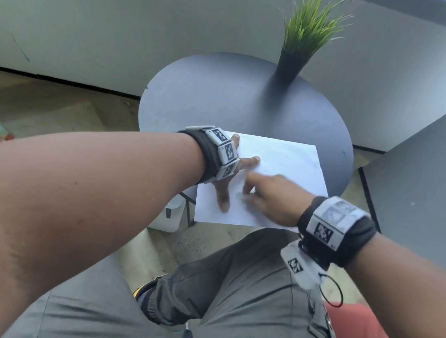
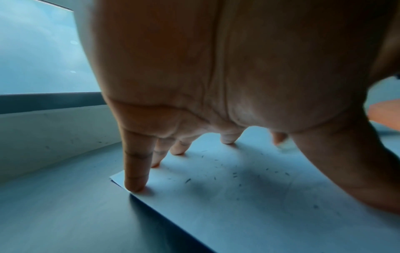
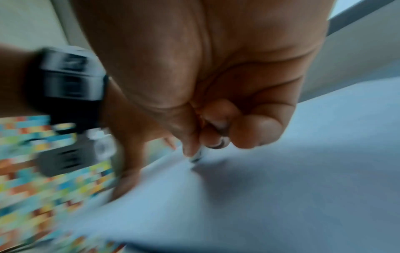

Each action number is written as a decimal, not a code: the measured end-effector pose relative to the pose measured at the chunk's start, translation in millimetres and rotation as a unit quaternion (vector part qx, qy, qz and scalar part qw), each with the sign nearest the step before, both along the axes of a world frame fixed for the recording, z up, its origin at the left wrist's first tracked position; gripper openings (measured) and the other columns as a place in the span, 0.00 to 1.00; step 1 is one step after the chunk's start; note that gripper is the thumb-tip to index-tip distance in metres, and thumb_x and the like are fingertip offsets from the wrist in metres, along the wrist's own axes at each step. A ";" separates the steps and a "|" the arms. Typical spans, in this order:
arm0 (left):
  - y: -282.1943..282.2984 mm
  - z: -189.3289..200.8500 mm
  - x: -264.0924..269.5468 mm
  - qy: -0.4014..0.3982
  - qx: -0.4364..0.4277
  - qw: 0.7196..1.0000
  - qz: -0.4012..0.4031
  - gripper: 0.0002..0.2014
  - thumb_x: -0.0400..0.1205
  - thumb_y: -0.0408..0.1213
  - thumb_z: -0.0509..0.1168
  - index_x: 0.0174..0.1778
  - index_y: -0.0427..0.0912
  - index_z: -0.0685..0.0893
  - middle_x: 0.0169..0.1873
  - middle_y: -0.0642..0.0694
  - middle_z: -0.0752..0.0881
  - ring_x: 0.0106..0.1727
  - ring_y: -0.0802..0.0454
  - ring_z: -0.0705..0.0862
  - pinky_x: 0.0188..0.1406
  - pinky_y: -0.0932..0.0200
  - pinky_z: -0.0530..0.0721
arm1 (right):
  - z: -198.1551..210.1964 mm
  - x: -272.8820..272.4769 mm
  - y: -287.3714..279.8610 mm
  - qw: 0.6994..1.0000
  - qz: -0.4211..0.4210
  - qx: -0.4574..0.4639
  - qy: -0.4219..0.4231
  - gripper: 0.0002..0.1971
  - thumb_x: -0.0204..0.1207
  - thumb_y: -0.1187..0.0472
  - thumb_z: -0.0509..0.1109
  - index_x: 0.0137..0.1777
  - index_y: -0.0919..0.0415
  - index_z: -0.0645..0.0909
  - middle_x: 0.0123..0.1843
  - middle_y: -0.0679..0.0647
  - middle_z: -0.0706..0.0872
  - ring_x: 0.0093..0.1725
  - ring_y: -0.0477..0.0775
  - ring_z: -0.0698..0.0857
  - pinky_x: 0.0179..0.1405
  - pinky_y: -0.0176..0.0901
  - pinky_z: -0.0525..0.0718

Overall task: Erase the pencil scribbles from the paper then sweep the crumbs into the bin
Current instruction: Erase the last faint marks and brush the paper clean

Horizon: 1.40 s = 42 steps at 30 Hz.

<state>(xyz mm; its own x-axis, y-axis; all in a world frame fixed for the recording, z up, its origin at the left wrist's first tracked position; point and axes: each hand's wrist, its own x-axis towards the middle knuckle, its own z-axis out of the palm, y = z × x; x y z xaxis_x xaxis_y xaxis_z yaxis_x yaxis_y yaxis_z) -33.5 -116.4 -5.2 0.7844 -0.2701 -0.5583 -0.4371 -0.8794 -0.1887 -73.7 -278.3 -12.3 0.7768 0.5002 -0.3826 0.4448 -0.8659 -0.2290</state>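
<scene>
Your left hand (image 1: pixel 236 170) is spread flat, five fingertips pressing one sheet of paper (image 1: pixel 284 160) onto the round counter (image 1: pixel 209 93). Your right hand (image 1: pixel 273 196) is curled around one small eraser (image 3: pixel 195 158), its tip touching the paper near your left thumb. Many dark crumbs (image 2: pixel 234 175) lie scattered on the sheet. One potted plant (image 1: pixel 306 39) stands at the counter's far edge.

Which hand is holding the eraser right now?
The right hand: curled fingers pinch the small eraser against the paper. The left hand only presses the sheet with spread fingers.
</scene>
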 end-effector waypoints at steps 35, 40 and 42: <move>-5.8 -10.2 -10.8 0.011 -0.068 0.995 0.076 0.67 0.51 0.82 0.70 0.79 0.76 0.33 0.84 0.36 0.31 0.83 0.22 0.36 0.73 0.16 0.57 | 4.3 14.6 -12.7 0.993 -0.114 -0.014 -0.040 0.10 0.82 0.50 0.60 0.55 0.55 0.75 0.54 0.59 0.86 0.52 0.64 0.83 0.50 0.50 0.80; -6.8 -8.0 -11.8 0.023 -0.072 0.994 0.080 0.66 0.54 0.80 0.71 0.80 0.75 0.33 0.84 0.37 0.30 0.83 0.23 0.33 0.73 0.15 0.56 | 2.9 4.7 -28.9 0.983 -0.179 0.025 -0.020 0.12 0.81 0.44 0.60 0.50 0.51 0.74 0.47 0.55 0.85 0.46 0.60 0.82 0.49 0.51 0.82; -6.9 -7.4 -11.7 0.026 -0.071 0.994 0.081 0.66 0.55 0.80 0.71 0.80 0.75 0.33 0.84 0.37 0.30 0.82 0.23 0.33 0.73 0.15 0.57 | 2.7 10.3 -41.1 0.969 -0.240 0.041 -0.039 0.11 0.82 0.46 0.59 0.49 0.53 0.72 0.45 0.56 0.85 0.46 0.62 0.83 0.50 0.53 0.83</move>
